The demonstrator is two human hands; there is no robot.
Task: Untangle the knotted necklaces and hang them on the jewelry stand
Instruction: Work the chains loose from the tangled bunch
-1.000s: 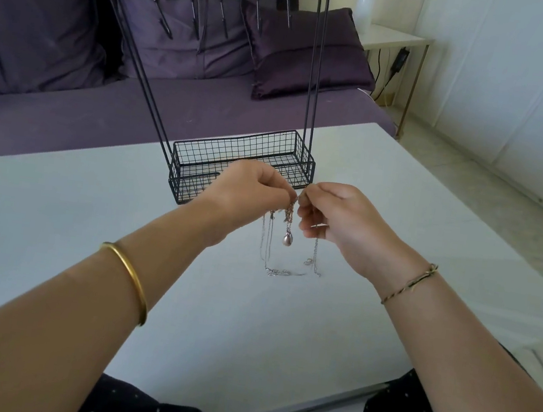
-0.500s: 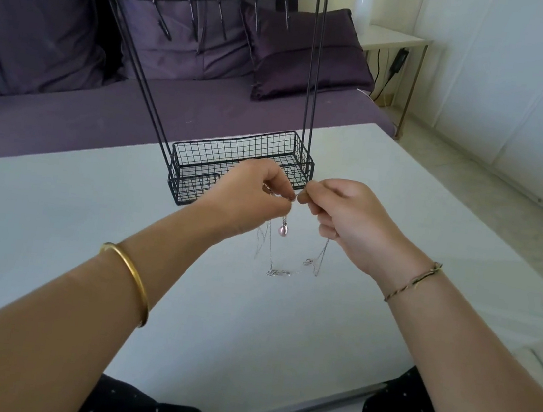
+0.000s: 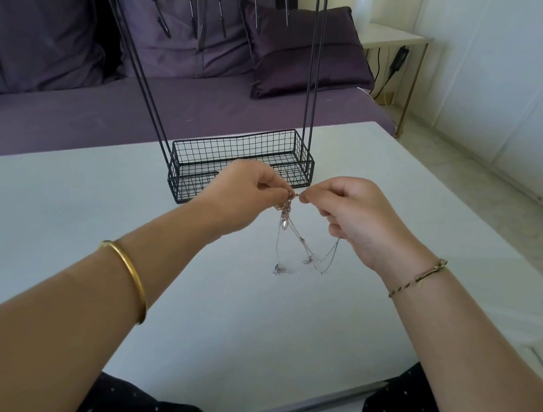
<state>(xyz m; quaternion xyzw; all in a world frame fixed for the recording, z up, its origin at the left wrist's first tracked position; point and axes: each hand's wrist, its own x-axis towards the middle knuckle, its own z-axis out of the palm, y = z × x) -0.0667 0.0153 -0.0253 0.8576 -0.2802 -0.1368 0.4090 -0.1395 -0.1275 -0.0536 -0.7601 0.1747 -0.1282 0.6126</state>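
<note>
Head view: left hand (image 3: 247, 199) and right hand (image 3: 355, 217), both pinching the necklaces (image 3: 300, 240), have drawn apart; loops beneath the grip hang wider, knot likely loosening; jewelry stand (image 3: 313, 73) beyond, hooks bare

One left hand (image 3: 247, 195) and one right hand (image 3: 352, 213), one bracelet to each wrist: one gold bangle (image 3: 129, 277), one thin cord bracelet (image 3: 419, 277). Between them one knot of fine necklaces (image 3: 292, 243), chains too tangled to count, one drop pendant (image 3: 283, 223) plainly showing. Near the far edge of the one white table (image 3: 55, 212), one black wire jewelry stand (image 3: 243, 148) with five hooks (image 3: 194, 21) countable on its top rail; beyond it, three purple cushions (image 3: 304, 51) on one sofa (image 3: 101, 121), and one side table (image 3: 396, 37).
</note>
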